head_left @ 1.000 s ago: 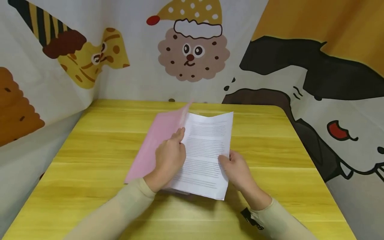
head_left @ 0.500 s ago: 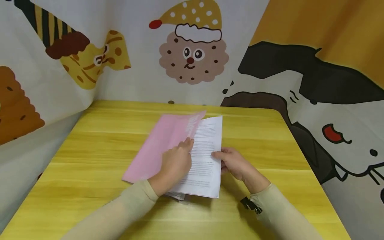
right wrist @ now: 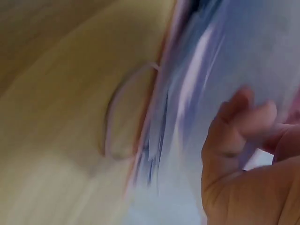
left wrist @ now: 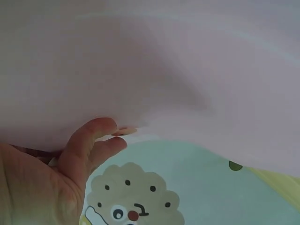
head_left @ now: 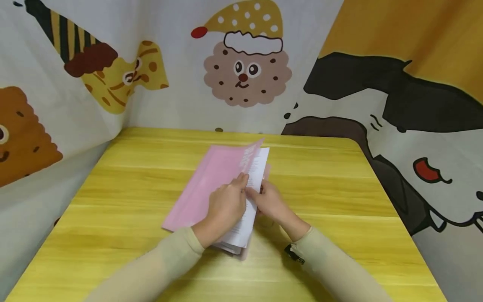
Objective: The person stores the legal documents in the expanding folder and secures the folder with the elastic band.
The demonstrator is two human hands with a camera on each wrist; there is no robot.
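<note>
A pink folder lies at a slant on the table, its top cover partly raised. White printed sheets stick out past the cover's right edge, with more paper layered below. My left hand is on the cover and grips it by that edge; in the left wrist view the cover fills the upper part above the thumb and fingers. Close beside it, my right hand holds the right margin of the sheets, thumb on top. The right wrist view is blurred, showing stacked paper edges and a thin loop at the folder's side.
The yellow wood-grain table extends around the folder on all sides. Behind it and along both sides hangs a white curtain with cartoon prints. A small black object sits by the right cuff.
The right hand has moved left with the sheets, closer to the left hand. The pink cover now lies farther over the pages, so less print shows, and the folder's lower part appears at the right.
</note>
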